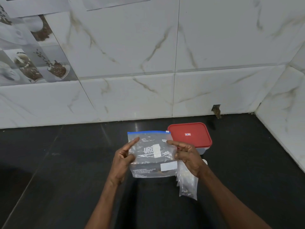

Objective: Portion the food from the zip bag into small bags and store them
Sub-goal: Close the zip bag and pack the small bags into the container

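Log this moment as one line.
left hand, right hand: holding zip bag | small bags: under right hand | container: red lid on

The zip bag (149, 154) I hold is clear, crinkled, glossy plastic. The small bags (188, 184) are thin clear film. The lid (189, 129) is smooth red plastic. My counter (66, 162) is dark and polished; the wall tiles (132, 63) are glossy, marble-veined.

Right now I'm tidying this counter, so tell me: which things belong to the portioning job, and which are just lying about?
In the job: zip bag, held by left hand and right hand; small clear bags beside it; red-lidded container, probably for storage.

Just lying about: small white item behind the right hand, too hidden to identify; brown stub at the wall's foot.
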Demonstrator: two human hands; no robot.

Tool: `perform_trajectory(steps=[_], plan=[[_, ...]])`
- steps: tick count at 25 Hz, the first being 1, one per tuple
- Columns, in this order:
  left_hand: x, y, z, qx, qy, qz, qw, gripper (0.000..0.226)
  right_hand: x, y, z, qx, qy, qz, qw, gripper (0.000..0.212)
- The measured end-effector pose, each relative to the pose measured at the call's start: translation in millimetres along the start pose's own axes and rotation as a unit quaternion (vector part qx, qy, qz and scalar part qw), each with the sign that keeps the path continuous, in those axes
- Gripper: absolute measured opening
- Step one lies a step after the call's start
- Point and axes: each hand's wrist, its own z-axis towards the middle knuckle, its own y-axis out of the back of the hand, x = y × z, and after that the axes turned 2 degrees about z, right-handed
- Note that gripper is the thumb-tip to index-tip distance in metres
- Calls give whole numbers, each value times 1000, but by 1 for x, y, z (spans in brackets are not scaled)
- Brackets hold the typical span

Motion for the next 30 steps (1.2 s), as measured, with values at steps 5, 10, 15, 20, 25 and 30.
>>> perform_trajectory(steps=[5,10,15,20,25,30], plan=[[1,-7,-4,-6,25,-43,999,63,-3,-9,3,-3,-15,8,1000,55],[3,-10,-3,-84,15,-6,996,21,-3,-18,3,-76,-5,0,997,19],[5,-10,-1,-115,35,-13,993,22,0,-22,0,-74,-58,-25,995,25],[8,-12,1,-108,57,-23,992,21,-3,-24,6,-74,-38,-53,995,13],[9,-14,-1,-116,50,-17,992,18,-6,-23,7,-86,-36,-37,995,17],[8,-18,-3,-89,67,-62,992,37,-9,-22,8,-79,-29,-25,996,32]])
